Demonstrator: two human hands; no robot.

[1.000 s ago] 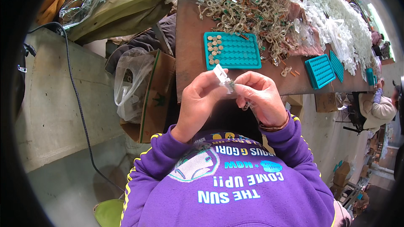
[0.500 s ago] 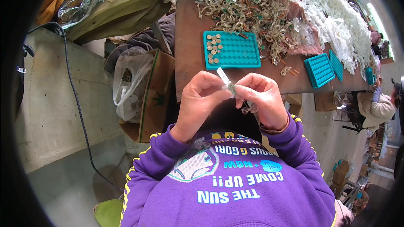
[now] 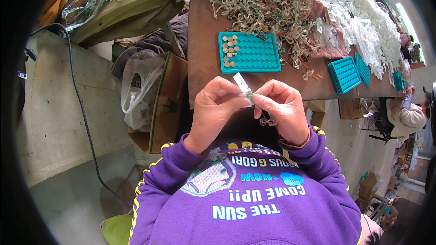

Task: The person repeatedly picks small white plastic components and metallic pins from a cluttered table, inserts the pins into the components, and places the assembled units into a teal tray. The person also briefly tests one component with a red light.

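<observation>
Fingertips pinched, my left hand (image 3: 210,111) grips a small white plastic casing (image 3: 240,81) whose flap stands up and away from me. A small greenish part (image 3: 249,95) sits at the casing's near end, between the two hands. My right hand (image 3: 288,111) is closed on that part with thumb and forefinger; a loop of thin clear wire (image 3: 268,121) hangs below its fingers. Just beyond my hands lies a teal tray (image 3: 256,69) with rows of pockets. Several round, coin-like discs (image 3: 230,50) fill its left side.
A heap of coiled wires with green parts (image 3: 277,4) covers the back of the brown table (image 3: 202,41). White plastic pieces (image 3: 368,22) pile up at right, near stacked teal trays (image 3: 344,76). A cardboard box (image 3: 170,104) stands left. Another person (image 3: 404,113) sits far right.
The white casing's flap has turned slightly, showing more of its face. My fingers have shifted a little around the greenish part, and the hanging wire loop has swung.
</observation>
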